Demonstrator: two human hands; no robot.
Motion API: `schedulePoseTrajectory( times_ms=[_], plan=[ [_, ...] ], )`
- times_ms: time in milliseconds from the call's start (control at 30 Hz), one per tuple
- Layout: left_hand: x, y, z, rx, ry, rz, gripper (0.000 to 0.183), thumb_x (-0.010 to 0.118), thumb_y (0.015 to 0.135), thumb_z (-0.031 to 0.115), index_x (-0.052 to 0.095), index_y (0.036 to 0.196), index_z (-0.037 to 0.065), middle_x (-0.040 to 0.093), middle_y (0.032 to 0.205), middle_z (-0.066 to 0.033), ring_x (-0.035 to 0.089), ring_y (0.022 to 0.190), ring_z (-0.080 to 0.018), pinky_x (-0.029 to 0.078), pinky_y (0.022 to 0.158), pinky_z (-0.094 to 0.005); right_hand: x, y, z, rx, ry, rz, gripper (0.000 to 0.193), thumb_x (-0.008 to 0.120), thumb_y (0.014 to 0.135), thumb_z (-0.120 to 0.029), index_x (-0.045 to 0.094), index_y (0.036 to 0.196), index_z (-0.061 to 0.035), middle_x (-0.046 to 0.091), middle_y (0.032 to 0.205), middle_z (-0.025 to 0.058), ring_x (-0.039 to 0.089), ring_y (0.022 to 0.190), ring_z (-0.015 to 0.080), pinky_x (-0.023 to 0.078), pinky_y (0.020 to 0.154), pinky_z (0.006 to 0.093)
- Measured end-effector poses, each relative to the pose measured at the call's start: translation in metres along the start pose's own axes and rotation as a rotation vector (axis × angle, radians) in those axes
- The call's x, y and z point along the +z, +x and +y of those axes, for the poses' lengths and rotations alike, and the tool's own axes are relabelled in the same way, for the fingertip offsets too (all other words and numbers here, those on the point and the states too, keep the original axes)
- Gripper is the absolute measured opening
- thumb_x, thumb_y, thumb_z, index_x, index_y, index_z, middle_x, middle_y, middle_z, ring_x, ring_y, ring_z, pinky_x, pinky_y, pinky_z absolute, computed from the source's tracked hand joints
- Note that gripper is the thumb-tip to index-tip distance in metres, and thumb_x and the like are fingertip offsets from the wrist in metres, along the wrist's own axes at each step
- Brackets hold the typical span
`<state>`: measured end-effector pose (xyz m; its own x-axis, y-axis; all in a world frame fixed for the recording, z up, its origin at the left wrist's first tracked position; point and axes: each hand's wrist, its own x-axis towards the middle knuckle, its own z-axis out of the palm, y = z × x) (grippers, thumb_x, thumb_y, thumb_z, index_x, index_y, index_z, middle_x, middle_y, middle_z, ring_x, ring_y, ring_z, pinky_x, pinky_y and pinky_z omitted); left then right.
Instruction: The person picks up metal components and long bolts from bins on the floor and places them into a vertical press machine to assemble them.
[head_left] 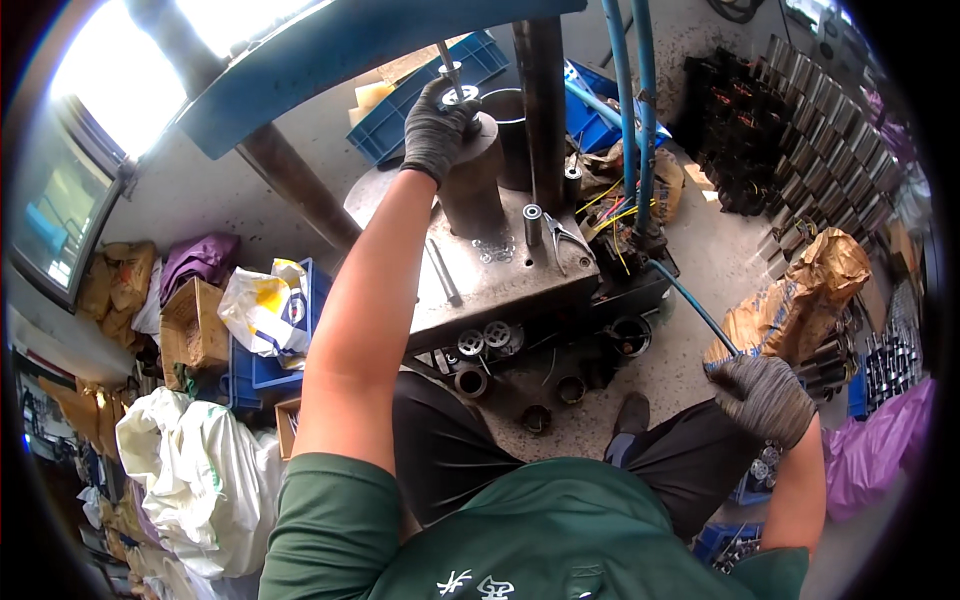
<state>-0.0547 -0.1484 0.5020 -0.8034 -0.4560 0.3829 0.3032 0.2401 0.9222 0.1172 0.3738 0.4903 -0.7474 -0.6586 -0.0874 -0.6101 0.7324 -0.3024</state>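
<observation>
A steel press surface (500,275) carries a thick cylindrical die block (470,180), its flat top serving as a seat. The gloved left hand (435,125) closes its grip on a small round metal part (461,95) there, under the fingertips. The gloved right hand (765,398), low beside a crumpled brown bag (800,300), is curled; whether it holds anything cannot be told.
</observation>
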Motion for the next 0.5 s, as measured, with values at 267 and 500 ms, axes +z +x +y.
schedulePoseTrajectory(
  times_ms=[267, 500],
  plan=[
    [0.0, 0.006, -0.002, -0.083, -0.142, -0.071, 0.051, 0.077, 0.091, 0.001, 0.056, 0.137, 0.009, 0.072, 0.085, -0.0045, 0.063, 0.069, -0.0106, 0.056, 0.066, -0.0248, -0.002, -0.003, -0.002, 0.003, -0.062, -0.138, 0.031, 0.068, 0.085, -0.026, 0.073, 0.107, -0.0047, 0.072, 0.096, 0.0193, 0.07, 0.089, 0.0384, 0.057, 0.081, 0.049],
    [-0.008, 0.016, -0.018, 0.005, 0.017, -0.075, 0.053, 0.082, 0.089, 0.013, 0.058, 0.136, 0.008, 0.072, 0.088, -0.0051, 0.066, 0.077, -0.0096, 0.057, 0.074, -0.027, 0.004, -0.004, 0.004, -0.066, -0.069, -0.092, 0.03, 0.069, 0.085, -0.026, 0.074, 0.107, -0.0054, 0.073, 0.095, 0.018, 0.071, 0.091, 0.0374, 0.057, 0.081, 0.0471]
  ],
)
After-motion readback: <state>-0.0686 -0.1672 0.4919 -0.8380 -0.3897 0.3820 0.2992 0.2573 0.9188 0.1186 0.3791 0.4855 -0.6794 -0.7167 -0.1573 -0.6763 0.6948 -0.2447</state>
